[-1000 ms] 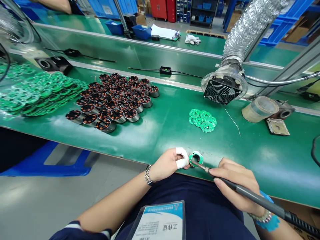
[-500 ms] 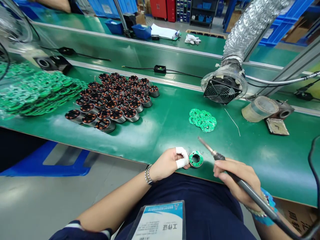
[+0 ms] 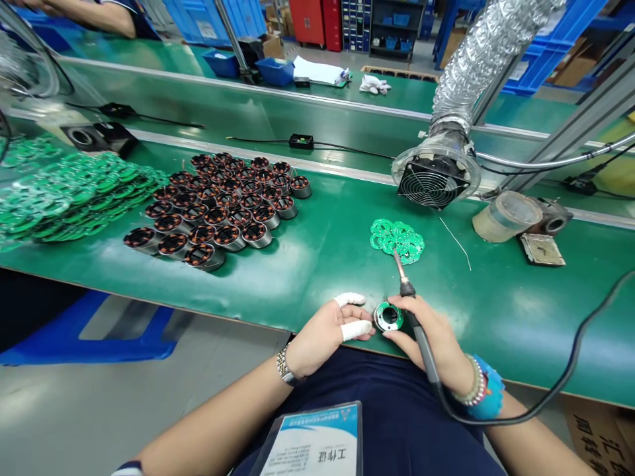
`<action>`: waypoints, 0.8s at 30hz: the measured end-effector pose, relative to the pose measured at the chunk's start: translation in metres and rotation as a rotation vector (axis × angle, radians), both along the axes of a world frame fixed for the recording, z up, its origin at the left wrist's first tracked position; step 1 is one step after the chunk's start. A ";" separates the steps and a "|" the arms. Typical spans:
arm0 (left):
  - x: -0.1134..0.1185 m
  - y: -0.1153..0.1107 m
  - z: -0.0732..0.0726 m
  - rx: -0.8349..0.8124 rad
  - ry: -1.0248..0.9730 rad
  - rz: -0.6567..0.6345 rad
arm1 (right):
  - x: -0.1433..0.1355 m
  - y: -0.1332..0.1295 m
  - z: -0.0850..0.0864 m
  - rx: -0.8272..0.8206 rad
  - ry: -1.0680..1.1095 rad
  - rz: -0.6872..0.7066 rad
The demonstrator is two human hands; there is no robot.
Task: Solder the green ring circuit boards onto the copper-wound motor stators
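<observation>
A round motor part with a green ring board on top [image 3: 388, 317] sits at the bench's front edge between my hands. My left hand [image 3: 330, 328], with white covers on thumb and forefinger, is open at its left side, fingers apart. My right hand [image 3: 430, 337] holds a soldering iron [image 3: 421, 337], its tip pointing away toward a small pile of green ring boards [image 3: 397, 240]. The thumb and forefinger of that hand are at the right side of the motor part. Copper-wound motor parts [image 3: 215, 216] stand in a group at the left.
A large stack of green boards [image 3: 79, 192] lies far left. A fan on a foil duct [image 3: 430, 182] hangs at the back, near a bent solder wire [image 3: 455, 243]. A round tub [image 3: 507, 216] and a sponge tray [image 3: 542, 250] are right. Another person's arm [image 3: 106, 16] shows top left.
My right hand has moved left to the motor part, and the iron has swung more upright. My left thumb and forefinger have spread apart. The view has shifted slightly.
</observation>
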State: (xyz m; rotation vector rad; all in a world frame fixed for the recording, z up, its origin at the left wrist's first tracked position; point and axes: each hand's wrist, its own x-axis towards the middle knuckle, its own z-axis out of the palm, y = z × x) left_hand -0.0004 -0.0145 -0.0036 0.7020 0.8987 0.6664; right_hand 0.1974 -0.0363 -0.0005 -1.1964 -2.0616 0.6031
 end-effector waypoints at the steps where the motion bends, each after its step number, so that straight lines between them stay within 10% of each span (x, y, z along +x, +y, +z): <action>1: 0.001 -0.002 0.000 -0.030 -0.004 0.008 | -0.003 -0.004 -0.002 0.030 -0.002 -0.049; 24: 0.018 0.001 0.011 0.274 0.153 -0.077 | -0.014 0.001 0.009 0.221 0.069 -0.060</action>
